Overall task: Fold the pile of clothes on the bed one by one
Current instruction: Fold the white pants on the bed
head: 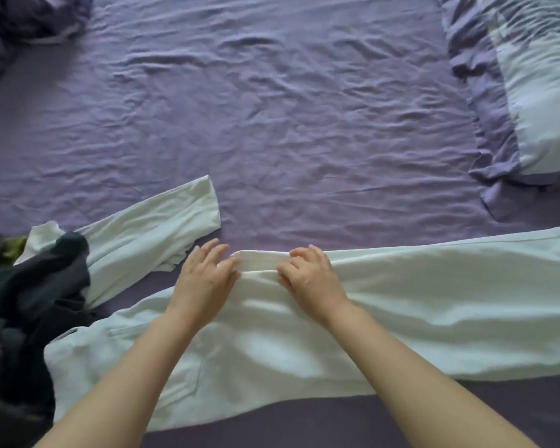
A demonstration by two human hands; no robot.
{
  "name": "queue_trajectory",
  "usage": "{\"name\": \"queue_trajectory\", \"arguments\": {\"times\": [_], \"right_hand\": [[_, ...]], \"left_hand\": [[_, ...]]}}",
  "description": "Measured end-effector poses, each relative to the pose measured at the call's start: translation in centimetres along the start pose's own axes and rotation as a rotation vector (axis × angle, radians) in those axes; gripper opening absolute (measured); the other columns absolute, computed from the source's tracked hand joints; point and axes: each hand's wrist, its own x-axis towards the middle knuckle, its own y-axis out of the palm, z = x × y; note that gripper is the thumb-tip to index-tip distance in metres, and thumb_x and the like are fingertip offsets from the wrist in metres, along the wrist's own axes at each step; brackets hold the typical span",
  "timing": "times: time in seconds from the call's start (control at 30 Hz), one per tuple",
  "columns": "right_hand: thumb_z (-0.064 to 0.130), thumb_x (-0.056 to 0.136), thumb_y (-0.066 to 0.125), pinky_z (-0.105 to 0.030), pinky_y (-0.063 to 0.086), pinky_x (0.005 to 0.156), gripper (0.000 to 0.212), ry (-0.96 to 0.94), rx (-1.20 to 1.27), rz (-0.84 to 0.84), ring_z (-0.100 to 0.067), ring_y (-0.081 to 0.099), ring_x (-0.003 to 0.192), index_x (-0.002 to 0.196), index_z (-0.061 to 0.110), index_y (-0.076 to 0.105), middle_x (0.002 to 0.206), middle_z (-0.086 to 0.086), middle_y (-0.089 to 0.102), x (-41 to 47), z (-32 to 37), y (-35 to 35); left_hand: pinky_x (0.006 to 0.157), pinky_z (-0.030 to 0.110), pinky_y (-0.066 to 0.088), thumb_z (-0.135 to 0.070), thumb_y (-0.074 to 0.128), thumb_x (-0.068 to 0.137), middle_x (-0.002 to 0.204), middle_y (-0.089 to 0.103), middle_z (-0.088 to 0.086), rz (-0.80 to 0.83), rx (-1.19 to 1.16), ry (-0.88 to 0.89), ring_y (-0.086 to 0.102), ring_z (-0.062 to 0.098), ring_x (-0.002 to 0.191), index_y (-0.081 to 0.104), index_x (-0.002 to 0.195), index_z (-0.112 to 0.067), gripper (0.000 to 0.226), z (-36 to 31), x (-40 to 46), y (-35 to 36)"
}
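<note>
Dim, soft daylight; slight overall blur, wide-angle bending at edges.

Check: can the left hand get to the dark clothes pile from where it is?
Probably yes. The left hand rests on the white trousers, fingers straight; the dark pile lies on its own side, with only flat white cloth between.
</note>
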Motion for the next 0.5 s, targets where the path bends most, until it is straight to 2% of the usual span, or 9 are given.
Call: {"name": "queue_trajectory", "arguments": {"times": [0.1,0.2,0.23,0.3,0.37,0.43,0.5], "right_hand": [[0.014,0.067,0.082,-0.044,0.051,0.085,0.015,-0.001,-0.016,0.025,-0.025,0.068,0.081,0.063,0.013,0.068,0.062,-0.004,0.065,1.6,2.9,1.4],[0.018,0.070,0.080,-0.039,0.052,0.081,0.015,-0.012,-0.018,0.033,-0.024,0.067,0.076,0.062,0.013,0.067,0.059,-0.003,0.065,3.1,5.4,2.5],[0.020,0.071,0.079,-0.036,0.052,0.077,0.016,-0.014,-0.016,0.029,-0.023,0.066,0.073,0.062,0.013,0.067,0.058,-0.002,0.065,3.4,6.2,3.0],[0.026,0.075,0.074,-0.030,0.050,0.073,0.019,0.038,-0.041,-0.003,-0.022,0.065,0.069,0.061,0.015,0.069,0.057,0.000,0.066,4.2,7.7,3.8],[0.036,0.089,0.058,-0.031,0.043,0.081,0.028,0.174,-0.065,0.045,-0.024,0.063,0.082,0.073,0.016,0.072,0.072,0.000,0.070,5.0,9.0,4.5],[0.042,0.097,0.040,-0.035,0.030,0.090,0.039,0.331,-0.065,0.167,-0.022,0.054,0.103,0.093,0.020,0.071,0.096,0.001,0.070,5.7,9.9,5.2],[0.038,0.095,0.041,-0.035,0.028,0.087,0.035,0.442,0.012,0.151,-0.022,0.051,0.107,0.092,0.019,0.070,0.099,-0.002,0.069,5.9,10.1,5.4]], "left_hand": [[0.081,0.053,0.051,-0.018,0.062,0.085,0.103,0.066,0.024,-0.036,-0.077,-0.048,0.065,0.039,0.093,0.070,0.110,-0.007,0.029,2.4,-1.6,0.2],[0.097,0.047,0.042,-0.016,0.065,0.087,0.127,0.057,0.013,0.031,-0.210,-0.220,0.058,0.033,0.109,0.052,0.136,-0.016,0.050,3.9,-3.0,1.3],[0.099,0.046,0.039,-0.019,0.063,0.088,0.129,0.056,0.010,0.047,-0.243,-0.273,0.055,0.032,0.112,0.047,0.139,-0.016,0.053,4.5,-3.5,1.8],[0.096,0.044,0.038,-0.022,0.063,0.088,0.120,0.060,0.007,0.053,-0.263,-0.283,0.056,0.031,0.108,0.053,0.132,-0.011,0.046,5.3,-4.3,2.6],[0.097,0.045,0.036,-0.024,0.063,0.088,0.112,0.063,0.006,0.040,-0.276,-0.280,0.057,0.029,0.106,0.059,0.123,-0.011,0.038,5.6,-4.7,3.0],[0.102,0.046,0.031,-0.026,0.061,0.089,0.116,0.061,0.003,0.040,-0.280,-0.273,0.054,0.027,0.110,0.057,0.126,-0.014,0.039,5.6,-5.0,3.1],[0.107,0.045,0.025,-0.026,0.058,0.091,0.123,0.057,0.000,0.038,-0.268,-0.264,0.050,0.023,0.115,0.052,0.133,-0.018,0.043,5.4,-5.3,3.1]]}}
